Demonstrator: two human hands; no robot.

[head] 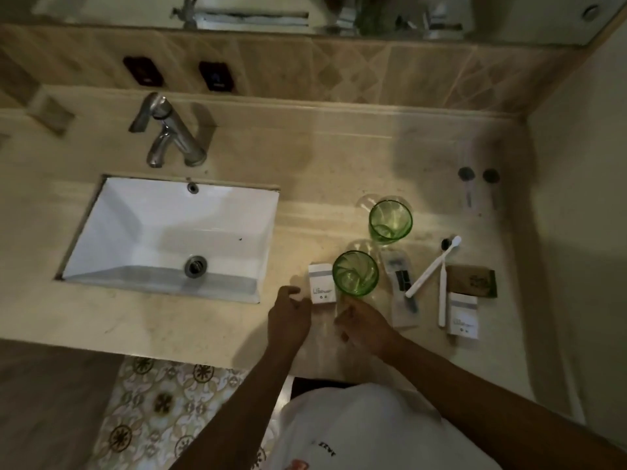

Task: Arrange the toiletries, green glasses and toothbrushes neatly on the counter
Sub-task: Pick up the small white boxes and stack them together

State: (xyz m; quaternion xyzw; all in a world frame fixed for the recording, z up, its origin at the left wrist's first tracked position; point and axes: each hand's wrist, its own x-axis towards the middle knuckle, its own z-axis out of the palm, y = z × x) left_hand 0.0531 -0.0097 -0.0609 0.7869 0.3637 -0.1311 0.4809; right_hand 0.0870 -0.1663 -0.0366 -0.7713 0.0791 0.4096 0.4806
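Two green glasses stand upright on the beige counter: the near glass and the far glass. A small white box lies just left of the near glass. My left hand hovers at that box's near left corner, fingers apart and holding nothing. My right hand sits just below the near glass, fingers loosely curled, holding nothing that I can see. To the right lie a clear sachet with a dark item, two white toothbrushes crossed at their heads, a brown packet and a second white box.
A white rectangular sink with a chrome tap fills the counter's left half. Two small clear bottles with dark caps lie near the back right wall. A tiled backsplash and mirror run behind. The counter's front edge is under my forearms.
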